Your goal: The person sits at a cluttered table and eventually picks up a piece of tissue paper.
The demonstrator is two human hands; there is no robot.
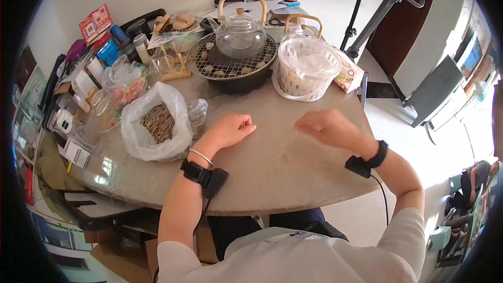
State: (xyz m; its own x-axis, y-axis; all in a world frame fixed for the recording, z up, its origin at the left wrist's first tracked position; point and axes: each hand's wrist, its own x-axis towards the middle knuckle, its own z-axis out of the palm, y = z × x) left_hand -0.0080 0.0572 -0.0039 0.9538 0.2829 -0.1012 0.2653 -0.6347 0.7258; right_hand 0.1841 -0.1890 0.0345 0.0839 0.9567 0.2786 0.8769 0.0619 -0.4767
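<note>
My left hand (230,130) is held over the table with its fingers curled in, just right of an open white plastic bag (181,139) of sunflower seeds (159,123). What its fingers hold, if anything, is too small to make out. Across a gap, my right hand (329,127) hovers above the right side of the table (272,173). Its fingers bend down together, slightly blurred, and anything between them is hidden. Beyond it stands a white slotted basket (306,76) lined with a clear plastic bag (304,55).
A glass teapot (241,36) with a wooden handle sits on a round wire-mesh grill (201,55) at the back. Jars, cups and a bag of colourful sweets (126,81) crowd the left side. A patterned box (348,77) lies by the basket.
</note>
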